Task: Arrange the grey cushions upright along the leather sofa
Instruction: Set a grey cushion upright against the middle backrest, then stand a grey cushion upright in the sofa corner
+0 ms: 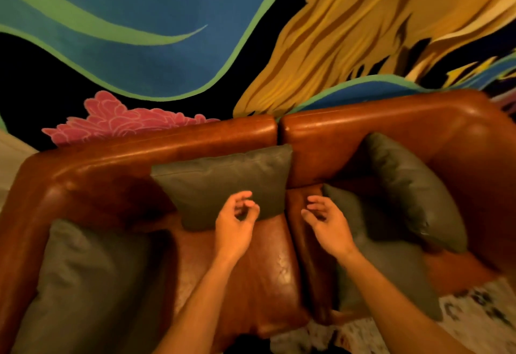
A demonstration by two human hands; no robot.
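Note:
A brown leather sofa (259, 270) fills the lower half of the view. One grey cushion (223, 177) leans upright against the middle of the backrest. A second grey cushion (83, 284) lies at the left end by the armrest. A third (413, 189) stands against the right corner, and another (391, 264) lies flat on the right seat. My left hand (234, 225) hovers in front of the middle cushion, fingers loosely curled, holding nothing. My right hand (326, 222) hangs over the seat gap, fingers apart, beside the flat cushion.
A large mural (167, 32) in blue, green, yellow and pink covers the wall behind the sofa. A patterned light rug (474, 320) shows at the lower right below the seat edge.

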